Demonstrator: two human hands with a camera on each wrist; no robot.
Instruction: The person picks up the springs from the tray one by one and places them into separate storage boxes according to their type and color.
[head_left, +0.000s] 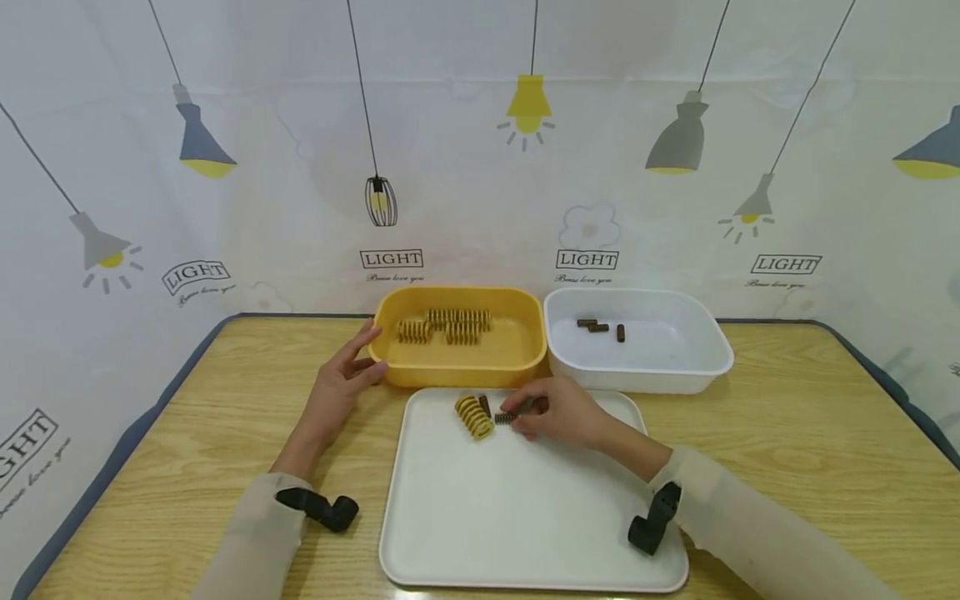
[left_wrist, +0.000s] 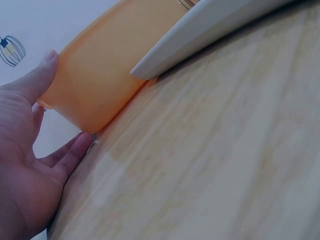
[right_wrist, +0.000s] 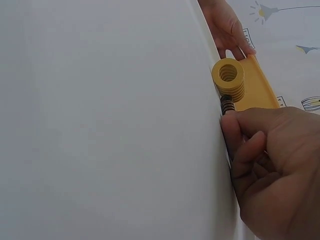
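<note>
My right hand (head_left: pixel 558 412) is over the far part of the white tray (head_left: pixel 510 517), its thumb and fingertips pinching one end of a small dark coil spring (head_left: pixel 505 418). In the right wrist view that spring (right_wrist: pixel 227 105) shows just beyond the fingertips. Beside it lie a large yellow coil spring (head_left: pixel 474 417) and a small brown spring (head_left: pixel 484 406), both on the tray. My left hand (head_left: pixel 337 387) rests against the left end of the yellow bin (head_left: pixel 457 377), thumb and fingers extended along its wall. Several yellow springs (head_left: pixel 461 323) lie inside that bin.
Right of the yellow bin stands a white bin (head_left: pixel 637 379) with a few small brown springs (head_left: pixel 598 327) in it. Both bins sit just behind the tray on a wooden table (head_left: pixel 795 433). A printed curtain (head_left: pixel 465 167) hangs behind the table.
</note>
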